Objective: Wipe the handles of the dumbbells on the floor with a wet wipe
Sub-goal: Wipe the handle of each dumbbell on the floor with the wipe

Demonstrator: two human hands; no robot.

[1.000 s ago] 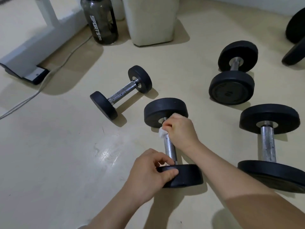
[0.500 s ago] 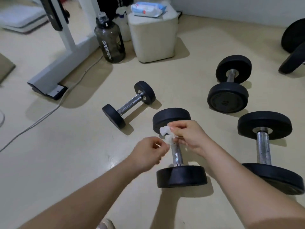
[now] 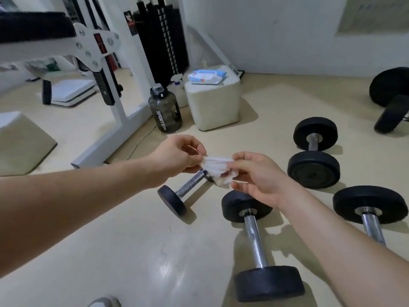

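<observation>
While both are raised off the floor [image 3: 132,262], left hand [image 3: 177,156] and right hand [image 3: 256,176] each pinch the crumpled wet wipe [image 3: 218,168] with curled fingers; wipe hangs over small dumbbell [image 3: 172,201], probably not touching; middle dumbbell [image 3: 254,238] lies under right wrist; far dumbbell [image 3: 314,151] and right dumbbell [image 3: 371,222] toward floor's right edge.
</observation>
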